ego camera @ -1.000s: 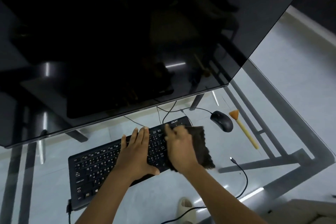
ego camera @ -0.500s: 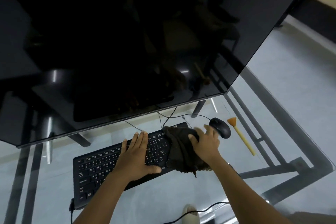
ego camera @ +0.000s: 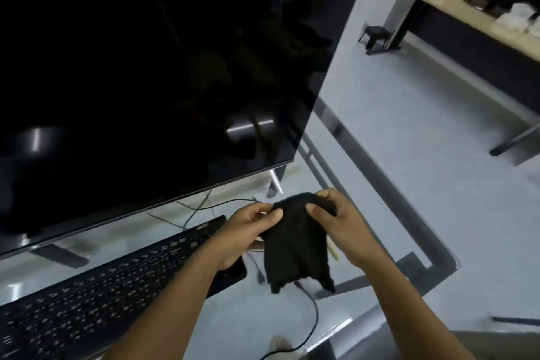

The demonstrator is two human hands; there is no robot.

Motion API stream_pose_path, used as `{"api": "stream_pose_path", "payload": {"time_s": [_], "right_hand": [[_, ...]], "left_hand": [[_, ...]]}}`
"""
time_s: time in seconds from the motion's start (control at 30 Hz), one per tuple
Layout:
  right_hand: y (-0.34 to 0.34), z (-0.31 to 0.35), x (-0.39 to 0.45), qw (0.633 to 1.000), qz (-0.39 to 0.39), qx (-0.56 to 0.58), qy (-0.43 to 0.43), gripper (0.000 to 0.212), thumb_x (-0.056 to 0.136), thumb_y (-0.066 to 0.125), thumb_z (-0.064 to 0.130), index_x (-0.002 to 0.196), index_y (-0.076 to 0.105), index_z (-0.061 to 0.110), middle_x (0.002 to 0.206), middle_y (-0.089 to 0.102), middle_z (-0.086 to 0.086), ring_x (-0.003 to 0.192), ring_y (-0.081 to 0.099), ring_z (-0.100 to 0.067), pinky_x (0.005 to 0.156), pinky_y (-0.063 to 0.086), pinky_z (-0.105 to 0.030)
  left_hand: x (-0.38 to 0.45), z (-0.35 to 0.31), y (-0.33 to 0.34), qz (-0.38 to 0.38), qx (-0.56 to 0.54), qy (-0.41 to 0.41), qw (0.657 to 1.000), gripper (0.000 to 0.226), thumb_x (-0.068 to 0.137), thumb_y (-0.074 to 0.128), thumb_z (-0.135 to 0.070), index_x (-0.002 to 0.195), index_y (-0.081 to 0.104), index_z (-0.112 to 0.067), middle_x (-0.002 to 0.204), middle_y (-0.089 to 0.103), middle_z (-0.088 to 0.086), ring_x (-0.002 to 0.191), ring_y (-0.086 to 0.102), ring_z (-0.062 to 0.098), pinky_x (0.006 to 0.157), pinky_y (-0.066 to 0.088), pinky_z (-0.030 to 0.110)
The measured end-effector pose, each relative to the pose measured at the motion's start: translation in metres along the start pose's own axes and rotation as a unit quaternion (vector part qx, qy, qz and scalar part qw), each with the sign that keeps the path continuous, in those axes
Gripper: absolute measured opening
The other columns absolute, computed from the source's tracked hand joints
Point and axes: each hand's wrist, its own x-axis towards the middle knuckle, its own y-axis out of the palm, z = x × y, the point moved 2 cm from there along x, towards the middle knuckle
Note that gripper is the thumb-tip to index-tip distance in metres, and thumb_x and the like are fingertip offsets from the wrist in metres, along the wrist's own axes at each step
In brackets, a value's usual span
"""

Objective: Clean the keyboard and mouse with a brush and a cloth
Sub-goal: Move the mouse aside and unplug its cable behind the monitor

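Left hand: grip pinches the cloth at its top edge.
Right hand: grip clamped on cloth's other top corner.
Keyboard: flat on worktop.

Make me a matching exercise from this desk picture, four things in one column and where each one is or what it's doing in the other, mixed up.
Things:
1. cloth
2. keyboard
3. monitor
4. left hand

States:
A. lies flat on the glass desk
B. hangs, held up by both hands
C. stands dark behind the keyboard
D. pinches the cloth's top edge, opposite the right hand

Pairs: 1-B, 2-A, 3-C, 4-D
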Motion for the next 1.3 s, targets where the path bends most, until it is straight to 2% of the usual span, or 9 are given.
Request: {"api": "stream_pose_path", "payload": {"time_s": [0.13, 0.23, 0.33, 0.5, 0.6, 0.77, 0.9, 1.07, 1.3], "right_hand": [[-0.075, -0.023, 0.014, 0.988, -0.061, -0.138, 0.014, 0.004, 0.093, 0.060, 0.024, 0.094, 0.057, 0.023, 0.087, 0.063, 0.006, 0.083, 0.060, -0.010, 0.064, 0.042, -0.021], [-0.112, -0.050, 0.034, 0.969, -0.030, -0.240, 0.054, 0.005, 0.094, 0.058, 0.027, 0.097, 0.056, 0.023, 0.089, 0.061, 0.007, 0.083, 0.057, -0.012, 0.064, 0.040, -0.021], [-0.128, -0.083, 0.068, 0.954, 0.001, -0.288, 0.081, 0.007, 0.094, 0.058, 0.028, 0.099, 0.057, 0.022, 0.092, 0.062, 0.003, 0.086, 0.058, -0.015, 0.067, 0.042, -0.024], [-0.117, -0.119, 0.105, 0.942, -0.030, -0.328, 0.062, 0.029, 0.094, 0.056, 0.023, 0.122, 0.054, 0.016, 0.119, 0.060, -0.007, 0.110, 0.058, -0.028, 0.092, 0.050, -0.038], [-0.106, -0.132, 0.097, 0.901, -0.102, -0.420, -0.039, 0.041, 0.089, 0.062, 0.019, 0.129, 0.055, 0.014, 0.135, 0.052, -0.011, 0.120, 0.051, -0.033, 0.099, 0.043, -0.047], [-0.082, -0.164, 0.082, 0.891, -0.082, -0.443, -0.052, 0.035, 0.087, 0.067, 0.020, 0.122, 0.065, 0.015, 0.128, 0.061, -0.015, 0.112, 0.059, -0.036, 0.089, 0.049, -0.050], [-0.078, -0.159, 0.084, 0.885, -0.104, -0.451, -0.046, 0.035, 0.086, 0.068, 0.016, 0.121, 0.066, 0.013, 0.128, 0.060, -0.018, 0.114, 0.057, -0.040, 0.089, 0.048, -0.054], [-0.043, -0.121, 0.077, 0.897, -0.111, -0.421, -0.071, 0.042, 0.089, 0.064, 0.019, 0.131, 0.057, 0.012, 0.136, 0.053, -0.017, 0.125, 0.048, -0.040, 0.096, 0.042, -0.055], [0.078, -0.057, 0.044, 0.928, -0.050, -0.342, -0.139, 0.045, 0.088, 0.065, 0.015, 0.131, 0.056, 0.009, 0.131, 0.055, -0.018, 0.116, 0.053, -0.041, 0.098, 0.044, -0.055]], "left_hand": [[0.040, -0.005, 0.064, -0.002, -0.015, -0.005, 1.000, 0.019, 0.090, 0.065, -0.021, 0.104, 0.060, -0.010, 0.098, 0.067, 0.002, 0.091, 0.068, 0.019, 0.075, 0.058, 0.036], [0.073, -0.002, 0.101, -0.060, 0.138, -0.004, 0.989, 0.018, 0.088, 0.066, -0.026, 0.095, 0.058, -0.013, 0.095, 0.064, 0.002, 0.090, 0.066, 0.021, 0.074, 0.058, 0.037], [0.103, 0.000, 0.123, -0.141, 0.377, 0.024, 0.915, 0.023, 0.089, 0.061, -0.041, 0.096, 0.056, -0.019, 0.092, 0.061, -0.002, 0.086, 0.060, 0.017, 0.070, 0.050, 0.029], [0.134, 0.008, 0.137, -0.251, 0.584, 0.122, 0.762, 0.040, 0.094, 0.050, -0.042, 0.128, 0.050, -0.019, 0.130, 0.050, 0.002, 0.122, 0.043, 0.021, 0.102, 0.035, 0.034], [0.137, 0.021, 0.143, -0.204, 0.633, 0.176, 0.725, 0.055, 0.095, 0.046, -0.045, 0.140, 0.041, -0.016, 0.149, 0.037, 0.006, 0.140, 0.029, 0.025, 0.116, 0.016, 0.048], [0.140, 0.044, 0.144, -0.112, 0.709, 0.100, 0.689, 0.071, 0.098, 0.031, -0.052, 0.152, 0.005, -0.014, 0.160, 0.002, 0.008, 0.147, -0.004, 0.026, 0.113, -0.013, 0.052], [0.138, 0.045, 0.137, -0.104, 0.707, 0.101, 0.692, 0.075, 0.097, 0.032, -0.053, 0.152, 0.000, -0.013, 0.160, -0.006, 0.007, 0.147, -0.010, 0.024, 0.110, -0.017, 0.051], [0.098, 0.036, 0.097, -0.200, 0.608, 0.142, 0.755, 0.072, 0.097, 0.031, -0.053, 0.152, 0.005, -0.015, 0.160, -0.005, 0.001, 0.147, -0.009, 0.017, 0.114, -0.013, 0.046], [-0.028, 0.046, -0.035, -0.322, 0.559, 0.032, 0.763, 0.073, 0.096, 0.023, -0.057, 0.153, 0.001, -0.015, 0.160, -0.007, -0.001, 0.146, -0.011, 0.012, 0.118, -0.008, 0.045]]}}
